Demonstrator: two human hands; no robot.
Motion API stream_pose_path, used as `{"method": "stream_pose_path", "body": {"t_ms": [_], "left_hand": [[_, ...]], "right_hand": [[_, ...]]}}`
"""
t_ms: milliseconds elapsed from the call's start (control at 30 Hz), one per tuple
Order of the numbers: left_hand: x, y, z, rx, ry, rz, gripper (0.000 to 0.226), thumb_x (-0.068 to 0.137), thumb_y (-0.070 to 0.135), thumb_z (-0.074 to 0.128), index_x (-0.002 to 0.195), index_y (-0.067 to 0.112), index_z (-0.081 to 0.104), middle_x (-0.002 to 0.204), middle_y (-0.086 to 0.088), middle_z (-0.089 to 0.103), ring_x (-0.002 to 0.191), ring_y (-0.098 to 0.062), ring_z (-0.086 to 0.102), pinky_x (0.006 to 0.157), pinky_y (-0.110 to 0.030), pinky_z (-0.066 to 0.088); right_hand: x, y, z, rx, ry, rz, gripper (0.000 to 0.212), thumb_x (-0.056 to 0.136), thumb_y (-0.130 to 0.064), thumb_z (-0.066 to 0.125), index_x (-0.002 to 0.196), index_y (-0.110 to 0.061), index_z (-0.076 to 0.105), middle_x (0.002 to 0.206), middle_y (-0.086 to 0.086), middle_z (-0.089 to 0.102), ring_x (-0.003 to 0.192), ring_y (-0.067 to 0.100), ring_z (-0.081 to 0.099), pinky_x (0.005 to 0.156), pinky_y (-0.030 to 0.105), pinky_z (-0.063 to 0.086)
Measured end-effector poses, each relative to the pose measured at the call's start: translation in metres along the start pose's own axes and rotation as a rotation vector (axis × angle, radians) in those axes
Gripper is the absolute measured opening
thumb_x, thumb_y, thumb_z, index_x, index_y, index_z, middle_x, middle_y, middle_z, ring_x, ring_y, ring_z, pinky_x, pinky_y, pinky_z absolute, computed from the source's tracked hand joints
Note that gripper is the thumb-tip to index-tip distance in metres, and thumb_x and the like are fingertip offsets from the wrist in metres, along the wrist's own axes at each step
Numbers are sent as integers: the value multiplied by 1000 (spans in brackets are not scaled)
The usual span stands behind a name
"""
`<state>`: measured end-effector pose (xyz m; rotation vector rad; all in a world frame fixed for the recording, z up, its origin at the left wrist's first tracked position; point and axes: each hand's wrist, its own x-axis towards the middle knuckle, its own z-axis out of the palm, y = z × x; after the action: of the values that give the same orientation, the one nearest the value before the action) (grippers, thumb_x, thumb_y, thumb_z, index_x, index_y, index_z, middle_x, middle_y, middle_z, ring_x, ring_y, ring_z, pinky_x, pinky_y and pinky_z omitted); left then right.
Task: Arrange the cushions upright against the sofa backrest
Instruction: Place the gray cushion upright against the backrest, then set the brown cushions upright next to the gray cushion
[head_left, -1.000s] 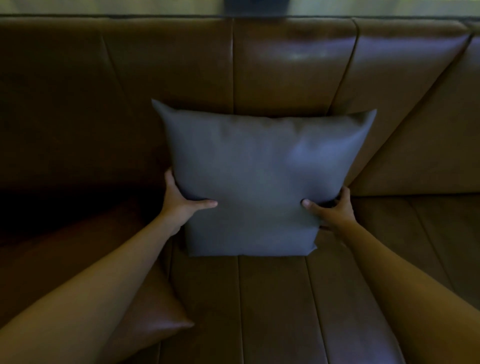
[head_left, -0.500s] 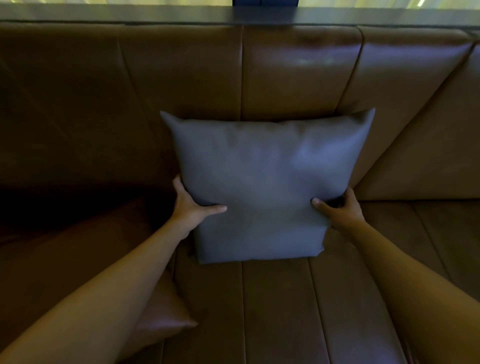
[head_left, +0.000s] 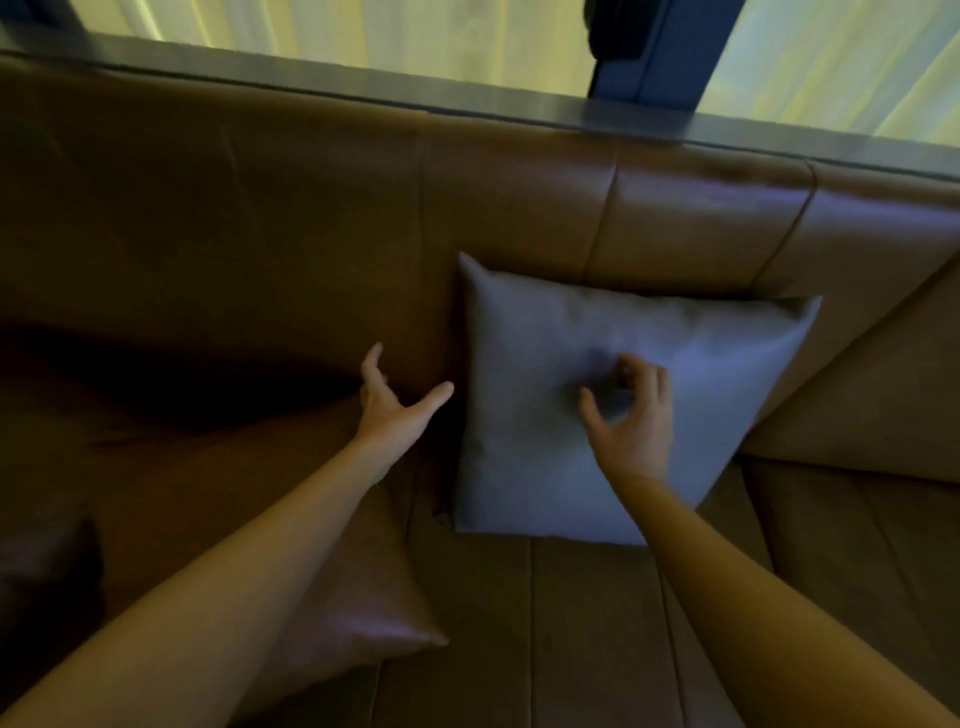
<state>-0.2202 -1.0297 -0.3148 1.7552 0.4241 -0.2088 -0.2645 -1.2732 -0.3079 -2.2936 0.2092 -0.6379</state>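
A grey square cushion (head_left: 524, 436) stands upright, leaning against the brown leather sofa backrest (head_left: 322, 218). My right hand (head_left: 631, 421) hovers in front of the cushion's face with its fingers curled and apart, holding nothing. My left hand (head_left: 392, 408) is off the cushion, just left of its edge, fingers spread and empty. A brown leather cushion (head_left: 358, 608) lies flat on the seat under my left forearm, its corner pointing right.
The sofa seat (head_left: 587, 639) runs along the bottom. At the right the backrest turns a corner (head_left: 878, 374). A dark ledge (head_left: 519, 104) tops the backrest, with pale curtains (head_left: 395, 36) behind. The left part of the sofa is in deep shadow.
Both hands have let go of the grey cushion's lower sides. The left hand moved off to the left; the right hand moved in front of the cushion's face. The view shifted left and up.
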Motion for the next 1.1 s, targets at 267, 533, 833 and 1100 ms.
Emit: {"method": "stream_pose_path", "body": {"t_ms": [267,533,833,1100], "left_hand": [[21,-56,-161,158,167,-163,94,82,30,74,152,34,12,160,-8,12,142,-39,25,107,-53,32],[45,-144,-284,230,138,-510,128,65,46,84,154,30,-7,162,-11,-2,146,-40,11,111,-57,29],[53,-184,-306,-48,3,-724,155,36,49,89,154,26,-8,158,-13,23,138,-48,30,96,-77,31],[53,-162,-301,-139,9,-487,153,19,52,96,151,24,23,145,-8,48,123,-35,54,91,-58,51]], "right_hand": [[-52,-109,130,122,-544,397,66,87,-33,68,144,-19,37,140,8,45,125,27,50,99,35,45],[-118,-126,233,140,-849,721,95,78,-47,74,152,-15,25,152,11,39,134,34,46,106,45,45],[-137,-106,269,146,-810,854,134,51,-56,88,154,-33,6,159,3,26,144,32,32,114,50,35],[-139,-118,250,212,-624,905,146,34,-62,89,154,-31,11,158,5,29,142,33,34,112,54,37]]}}
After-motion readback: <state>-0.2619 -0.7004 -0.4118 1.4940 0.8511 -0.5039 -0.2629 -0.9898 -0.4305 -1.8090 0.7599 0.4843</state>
